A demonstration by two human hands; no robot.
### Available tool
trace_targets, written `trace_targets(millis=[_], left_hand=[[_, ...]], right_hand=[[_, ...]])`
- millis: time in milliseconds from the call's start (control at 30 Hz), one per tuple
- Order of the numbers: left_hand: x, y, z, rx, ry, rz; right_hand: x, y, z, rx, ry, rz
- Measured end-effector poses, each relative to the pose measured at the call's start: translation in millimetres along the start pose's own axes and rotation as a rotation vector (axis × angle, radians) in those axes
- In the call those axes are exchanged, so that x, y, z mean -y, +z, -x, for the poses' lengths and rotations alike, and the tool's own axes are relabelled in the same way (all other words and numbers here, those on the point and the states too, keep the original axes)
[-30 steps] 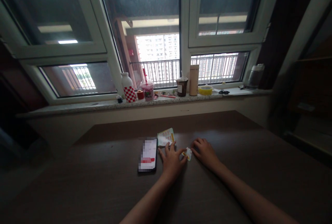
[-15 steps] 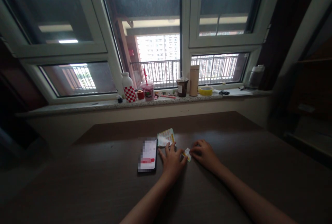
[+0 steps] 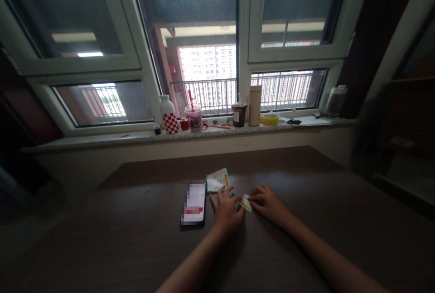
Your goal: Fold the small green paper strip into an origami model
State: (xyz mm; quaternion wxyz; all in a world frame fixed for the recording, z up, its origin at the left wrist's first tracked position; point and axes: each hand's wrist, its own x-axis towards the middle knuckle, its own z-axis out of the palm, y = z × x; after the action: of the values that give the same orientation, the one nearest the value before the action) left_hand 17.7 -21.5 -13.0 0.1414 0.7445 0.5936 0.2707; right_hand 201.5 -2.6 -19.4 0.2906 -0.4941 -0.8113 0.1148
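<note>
Between my two hands, just above or on the brown table [image 3: 292,256], is a small white and yellow piece of paper [image 3: 245,203]. My right hand [image 3: 271,205] pinches its right edge between thumb and fingers. My left hand [image 3: 227,209] has its thumb and index finger at the paper's left edge, while its other fingers reach out towards a larger printed paper packet [image 3: 217,180]. That packet lies flat, white with yellow and green edges, close to the left fingertips. Left of the left hand lies a phone [image 3: 194,204] with its screen lit.
Behind the table runs a stone windowsill [image 3: 112,140]. On it stand a checkered bottle [image 3: 170,118], a pink drink cup [image 3: 193,118], a dark drink cup [image 3: 239,115], a beige flask [image 3: 254,106], yellow tape [image 3: 270,119] and black scissors [image 3: 294,122].
The small paper has turned slightly and shows more of its yellow strip. My left fingers have shifted a little to the right; my right hand has lowered slightly. Phone and packet stay put.
</note>
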Motion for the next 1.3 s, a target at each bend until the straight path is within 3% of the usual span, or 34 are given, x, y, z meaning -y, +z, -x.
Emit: trace_targets(millis=[633, 800, 1300], left_hand=[[-1, -0.1, -1, -0.062, -0.031, -0.028], [-2, -2.0, -1, -0.056, -0.033, -0.034], [1, 0.8, -1, -0.075, -0.032, 0.005]], right_hand=[[-10, 6, -2, 0.001, -0.032, -0.155], [-8, 8, -1, -0.006, -0.001, -0.100], [-1, 0, 0, 0.104, 0.077, -0.165]])
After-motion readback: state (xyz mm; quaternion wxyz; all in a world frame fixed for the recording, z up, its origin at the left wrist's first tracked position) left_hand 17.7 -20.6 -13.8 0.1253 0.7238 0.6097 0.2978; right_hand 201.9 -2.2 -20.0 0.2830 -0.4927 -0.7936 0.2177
